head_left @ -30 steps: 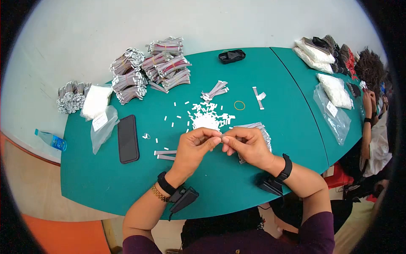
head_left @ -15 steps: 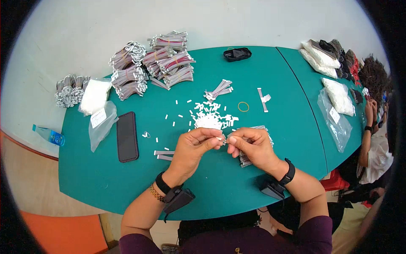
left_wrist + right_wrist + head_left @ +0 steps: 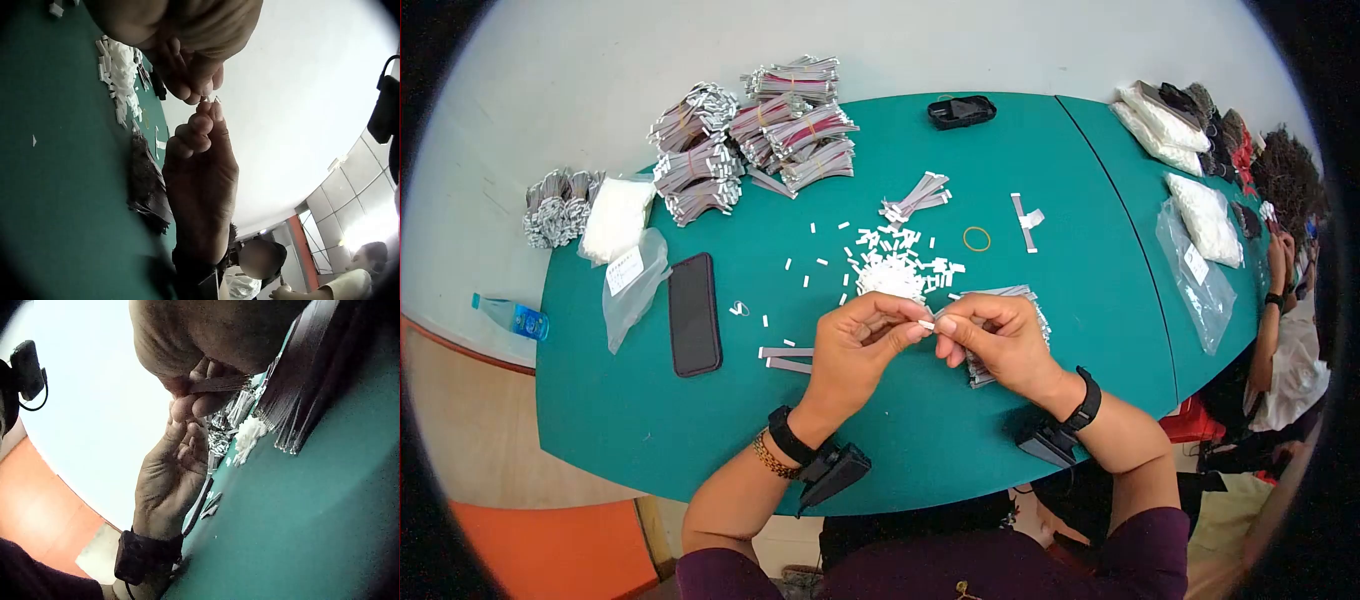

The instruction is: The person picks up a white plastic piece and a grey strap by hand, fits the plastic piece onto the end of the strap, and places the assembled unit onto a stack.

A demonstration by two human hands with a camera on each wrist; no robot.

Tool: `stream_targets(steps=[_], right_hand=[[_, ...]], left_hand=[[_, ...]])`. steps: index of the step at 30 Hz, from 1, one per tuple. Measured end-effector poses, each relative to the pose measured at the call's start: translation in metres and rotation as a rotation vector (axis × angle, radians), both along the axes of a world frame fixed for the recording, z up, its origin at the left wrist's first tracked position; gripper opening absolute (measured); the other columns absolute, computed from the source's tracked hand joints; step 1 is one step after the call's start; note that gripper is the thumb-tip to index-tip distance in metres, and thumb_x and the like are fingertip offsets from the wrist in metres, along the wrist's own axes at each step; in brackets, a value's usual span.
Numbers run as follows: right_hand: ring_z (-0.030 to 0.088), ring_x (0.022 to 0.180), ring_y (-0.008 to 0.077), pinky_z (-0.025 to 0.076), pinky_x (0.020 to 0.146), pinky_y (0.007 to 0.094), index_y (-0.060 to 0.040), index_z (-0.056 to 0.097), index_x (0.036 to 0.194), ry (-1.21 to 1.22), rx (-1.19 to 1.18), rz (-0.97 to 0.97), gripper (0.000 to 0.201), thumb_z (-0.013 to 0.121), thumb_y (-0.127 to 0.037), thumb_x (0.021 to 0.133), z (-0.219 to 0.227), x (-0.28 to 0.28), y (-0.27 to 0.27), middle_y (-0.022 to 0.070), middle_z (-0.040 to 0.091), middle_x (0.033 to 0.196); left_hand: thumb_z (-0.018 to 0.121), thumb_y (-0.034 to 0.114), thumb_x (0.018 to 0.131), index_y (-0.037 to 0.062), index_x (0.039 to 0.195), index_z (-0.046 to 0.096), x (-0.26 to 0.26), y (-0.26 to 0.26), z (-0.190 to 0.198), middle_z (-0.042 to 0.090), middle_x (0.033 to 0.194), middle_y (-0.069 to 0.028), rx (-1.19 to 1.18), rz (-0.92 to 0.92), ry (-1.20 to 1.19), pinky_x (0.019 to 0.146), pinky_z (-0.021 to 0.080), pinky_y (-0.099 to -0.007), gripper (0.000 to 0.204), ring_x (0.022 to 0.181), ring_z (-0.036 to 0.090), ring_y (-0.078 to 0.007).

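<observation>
Fingertip to fingertip, both hands meet above the table's middle. The left hand (image 3: pixel 862 348) pinches a small white connector (image 3: pixel 926 325) between thumb and forefinger. Beside it the right hand (image 3: pixel 1006 345) pinches a grey flat cable (image 3: pixel 219 385), which shows in the right wrist view; fingers cover most of it in the head view. Just beyond the hands lies a heap of white connectors (image 3: pixel 890 277). A stack of grey cables (image 3: pixel 1040 318) lies partly behind the right hand. Two loose grey cables (image 3: pixel 788 364) lie left of the left hand.
Cable bundles (image 3: pixel 805 135) are piled at the back left, near a white bag (image 3: pixel 617 220) and a black phone (image 3: pixel 694 315). Further back are a black case (image 3: pixel 961 112), a rubber band (image 3: pixel 976 238) and a single cable (image 3: pixel 1024 222). Another person sits at the right.
The fingertips of both hands have come together from a small gap half a second ago, and the white connector now shows between them. The head view has shifted slightly.
</observation>
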State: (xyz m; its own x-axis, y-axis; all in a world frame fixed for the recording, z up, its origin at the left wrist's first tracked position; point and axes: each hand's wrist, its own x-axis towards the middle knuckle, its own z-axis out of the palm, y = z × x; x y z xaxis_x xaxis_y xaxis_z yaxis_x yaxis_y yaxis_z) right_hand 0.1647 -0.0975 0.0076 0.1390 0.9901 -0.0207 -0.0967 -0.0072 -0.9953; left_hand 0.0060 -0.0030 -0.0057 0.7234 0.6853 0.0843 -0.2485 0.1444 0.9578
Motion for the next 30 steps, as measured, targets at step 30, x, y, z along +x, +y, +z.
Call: stream_targets(steps=[30], right_hand=[[0.055,0.060,0.0058,0.044,0.053,0.0188,-0.0022,0.064,0.086,0.002,-0.076,0.153,0.014,0.056,-0.014,0.089,0.006,-0.003,-0.002,0.0015,0.060,0.070]], left_hand=[[0.060,0.010,0.085,0.0010,0.097,0.059,-0.006,0.009,-0.001,0.060,0.085,-0.0037,-0.397,-0.199,-0.004,0.066,0.046,-0.0225,0.015,0.072,0.055,-0.0098]])
